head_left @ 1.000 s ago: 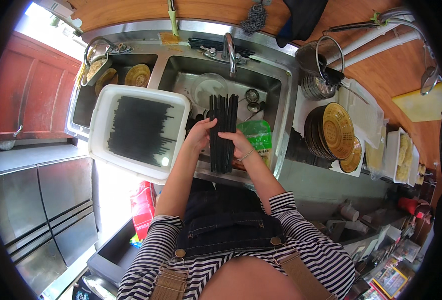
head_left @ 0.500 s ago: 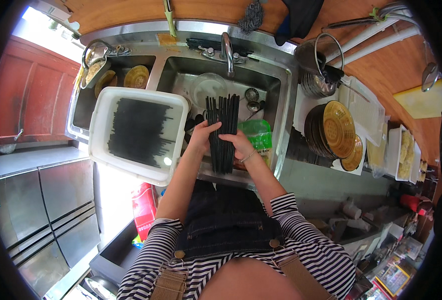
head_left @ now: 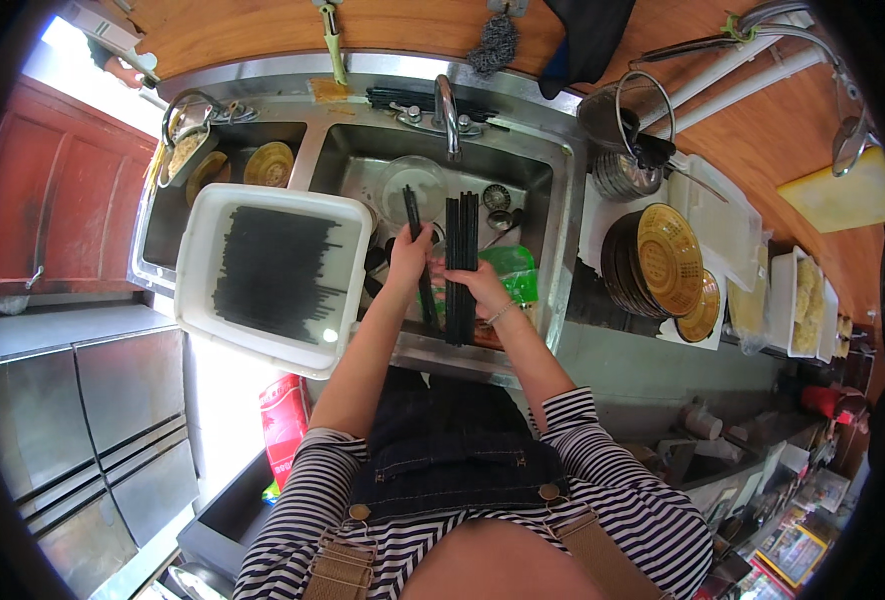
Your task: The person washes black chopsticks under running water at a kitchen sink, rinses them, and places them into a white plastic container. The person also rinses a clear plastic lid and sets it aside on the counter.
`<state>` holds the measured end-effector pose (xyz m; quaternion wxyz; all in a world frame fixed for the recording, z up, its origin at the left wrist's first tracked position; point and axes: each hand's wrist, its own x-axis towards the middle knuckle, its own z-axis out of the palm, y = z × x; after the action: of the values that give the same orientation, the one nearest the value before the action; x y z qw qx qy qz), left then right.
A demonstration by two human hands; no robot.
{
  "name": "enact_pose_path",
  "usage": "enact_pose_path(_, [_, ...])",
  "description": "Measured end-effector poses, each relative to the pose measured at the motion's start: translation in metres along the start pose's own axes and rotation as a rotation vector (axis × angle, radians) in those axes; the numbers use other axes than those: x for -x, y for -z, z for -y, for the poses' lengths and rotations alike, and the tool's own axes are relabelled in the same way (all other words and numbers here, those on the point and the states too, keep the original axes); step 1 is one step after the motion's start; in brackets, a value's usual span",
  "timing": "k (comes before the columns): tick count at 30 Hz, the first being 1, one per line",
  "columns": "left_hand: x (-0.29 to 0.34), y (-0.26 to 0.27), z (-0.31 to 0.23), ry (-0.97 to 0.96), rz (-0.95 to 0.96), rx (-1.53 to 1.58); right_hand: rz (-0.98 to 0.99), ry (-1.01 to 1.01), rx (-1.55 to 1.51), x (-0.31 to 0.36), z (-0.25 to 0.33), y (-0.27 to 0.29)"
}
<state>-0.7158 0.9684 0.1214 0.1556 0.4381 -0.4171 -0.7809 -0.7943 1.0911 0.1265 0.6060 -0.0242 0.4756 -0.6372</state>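
The left hand (head_left: 411, 256) curls round slim black chopsticks (head_left: 412, 208); the right hand (head_left: 485, 286) clasps a thicker bundle (head_left: 461, 230), partly hiding a glossy green packet (head_left: 519, 274).

We see a stainless-steel double sink (head_left: 571, 180) with black chopsticks (head_left: 385, 98) on its back ledge (head_left: 291, 110), a white tub (head_left: 248, 346) over its left basin (head_left: 169, 222) and a perforated ladle (head_left: 498, 197) in its right basin (head_left: 533, 180).

White plastic tub (head_left: 200, 270) blocks the left, chrome faucet (head_left: 447, 112) guards the far side; slim gap runs between two black chopstick bundles (head_left: 463, 235)!
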Motion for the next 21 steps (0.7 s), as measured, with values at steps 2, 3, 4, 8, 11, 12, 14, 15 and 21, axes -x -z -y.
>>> enact_pose_path(2, [-0.005, -0.004, -0.006, -0.002, 0.060, -0.084, 0.041, -0.048, -0.012, 0.005, 0.006, 0.002])
enact_pose_path(3, [-0.007, -0.005, -0.007, 0.037, 0.108, -0.090, 0.046, -0.050, -0.015, 0.008, 0.009, 0.002])
enact_pose_path(4, [-0.009, -0.005, -0.008, 0.032, 0.112, -0.112, 0.045, -0.048, -0.015, 0.010, 0.010, 0.002])
enact_pose_path(8, [-0.017, -0.004, -0.003, -0.023, 0.094, -0.294, 0.025, -0.068, -0.011, 0.015, 0.010, 0.003])
enact_pose_path(11, [-0.022, -0.005, -0.008, -0.166, 0.023, -0.426, 0.052, -0.036, -0.079, 0.014, 0.007, 0.007])
enact_pose_path(12, [-0.022, -0.005, -0.014, -0.196, -0.015, -0.478, 0.015, -0.054, -0.102, 0.013, 0.006, 0.010])
enact_pose_path(14, [-0.016, -0.007, -0.034, -0.270, -0.073, -0.566, -0.051, -0.042, -0.114, 0.011, 0.002, 0.016])
enact_pose_path(15, [-0.012, -0.008, -0.048, -0.345, -0.111, -0.571, -0.081, -0.044, -0.107, 0.010, 0.000, 0.020])
enact_pose_path(21, [0.056, -0.020, -0.087, -0.930, -0.011, -0.775, -0.186, -0.058, -0.226, -0.006, -0.009, 0.039])
